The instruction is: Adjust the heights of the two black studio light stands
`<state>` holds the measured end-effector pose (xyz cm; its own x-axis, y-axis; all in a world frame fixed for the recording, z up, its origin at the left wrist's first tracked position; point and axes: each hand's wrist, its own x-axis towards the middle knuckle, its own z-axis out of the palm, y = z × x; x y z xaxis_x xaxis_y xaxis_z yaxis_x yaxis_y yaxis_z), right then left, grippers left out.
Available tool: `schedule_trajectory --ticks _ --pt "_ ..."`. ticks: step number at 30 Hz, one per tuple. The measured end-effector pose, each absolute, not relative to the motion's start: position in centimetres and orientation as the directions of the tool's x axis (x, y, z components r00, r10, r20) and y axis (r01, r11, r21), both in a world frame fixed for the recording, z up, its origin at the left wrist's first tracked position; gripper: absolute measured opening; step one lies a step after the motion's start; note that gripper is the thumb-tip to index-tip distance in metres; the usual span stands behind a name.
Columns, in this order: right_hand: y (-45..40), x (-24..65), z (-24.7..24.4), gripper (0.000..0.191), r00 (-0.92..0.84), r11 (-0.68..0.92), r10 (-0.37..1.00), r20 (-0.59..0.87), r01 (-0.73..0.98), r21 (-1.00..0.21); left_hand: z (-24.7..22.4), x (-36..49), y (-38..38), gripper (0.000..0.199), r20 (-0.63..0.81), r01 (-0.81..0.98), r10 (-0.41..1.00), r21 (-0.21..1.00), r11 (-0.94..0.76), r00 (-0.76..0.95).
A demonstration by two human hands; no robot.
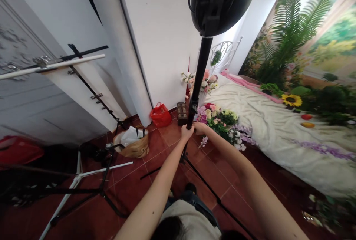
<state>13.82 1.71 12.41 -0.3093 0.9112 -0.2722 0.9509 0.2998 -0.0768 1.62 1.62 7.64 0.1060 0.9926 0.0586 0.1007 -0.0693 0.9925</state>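
Observation:
A black light stand (197,80) rises in front of me, with a large dark lamp head (222,2) on its top. My left hand (187,132) is wrapped round the lower part of its pole. Close beside it, my right hand (199,128) is closed against the right side of the same pole. Whether its fingers grip a knob there is hidden. Below my hands the stand's thin legs (204,178) spread over the red tiled floor (155,158).
Bunches of artificial flowers (219,117) lie right of the pole, by a bed with a cream cover (250,110). A red bag (161,115), a small chest (181,113) and a paper bag (136,147) stand on the floor. Other stands (104,177) occupy the left.

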Motion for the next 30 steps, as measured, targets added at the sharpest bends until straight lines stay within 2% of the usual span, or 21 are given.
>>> schedule_trajectory --ticks 2,4,8,11,13,15,18,20,21,23,25,26,28,30 --pt "2.6 13.9 13.3 0.037 -0.310 0.314 0.885 -0.348 0.948 -0.045 7.8 1.5 1.5 0.018 0.057 0.104 0.993 0.992 -0.068 0.107" --pt "2.8 13.8 13.7 0.036 -0.277 0.287 0.901 -0.335 0.958 -0.021 8.2 1.4 1.4 0.018 0.060 0.102 0.993 0.992 -0.070 0.099" --pt "0.2 13.7 12.4 0.029 -0.228 0.223 0.963 -0.146 0.973 -0.052 8.6 1.5 1.3 0.013 0.070 0.054 0.993 0.996 -0.075 0.099" --pt "-3.7 13.3 9.5 0.045 -0.152 0.159 0.987 0.060 0.976 -0.149 8.6 1.6 1.5 0.014 0.087 0.029 0.990 0.995 -0.091 0.110" --pt "-6.5 12.8 7.0 0.060 -0.067 0.090 0.992 0.110 0.972 -0.219 8.5 1.6 1.5 0.016 0.076 0.044 0.992 0.996 -0.081 0.102" --pt "-8.9 12.5 4.6 0.070 -0.021 0.027 0.999 0.030 0.967 -0.254 8.6 1.6 1.4 0.017 0.061 0.053 0.995 0.996 -0.065 0.085" --pt "-10.7 12.7 2.6 0.064 -0.022 -0.025 0.984 -0.178 0.966 -0.256 8.8 1.6 1.3 0.019 0.035 0.038 0.996 0.999 -0.038 0.077" --pt "-10.2 13.1 3.4 0.069 0.025 -0.101 0.970 -0.241 0.945 -0.311 8.7 1.6 1.3 0.019 0.029 0.034 0.996 0.999 -0.032 0.081" --pt "-9.6 13.2 4.6 0.077 0.051 -0.135 0.973 -0.226 0.918 -0.374 8.7 1.6 1.3 0.019 0.031 0.035 0.996 0.999 -0.033 0.081" --pt "-7.9 13.1 8.3 0.092 0.054 -0.100 0.994 -0.098 0.823 -0.560 8.4 1.7 1.5 0.018 0.040 0.039 0.996 0.998 -0.043 0.078" --pt "-6.3 12.3 13.2 0.100 0.044 0.091 0.986 0.161 0.670 -0.737 8.1 1.7 1.7 0.017 0.052 0.045 0.995 0.997 -0.057 0.090" --pt "-5.6 11.6 15.9 0.101 0.059 0.185 0.961 0.270 0.588 -0.787 8.0 1.7 1.7 0.016 0.061 0.043 0.993 0.997 -0.066 0.097" --pt "-4.6 9.8 20.7 0.099 0.118 0.324 0.899 0.422 0.471 -0.820 8.0 1.7 1.7 0.013 0.081 0.027 0.992 0.996 -0.084 0.100" --pt "-3.9 7.9 24.3 0.093 0.194 0.405 0.830 0.523 0.435 -0.804 8.2 1.6 1.7 0.011 0.086 0.018 0.992 0.996 -0.088 0.094"
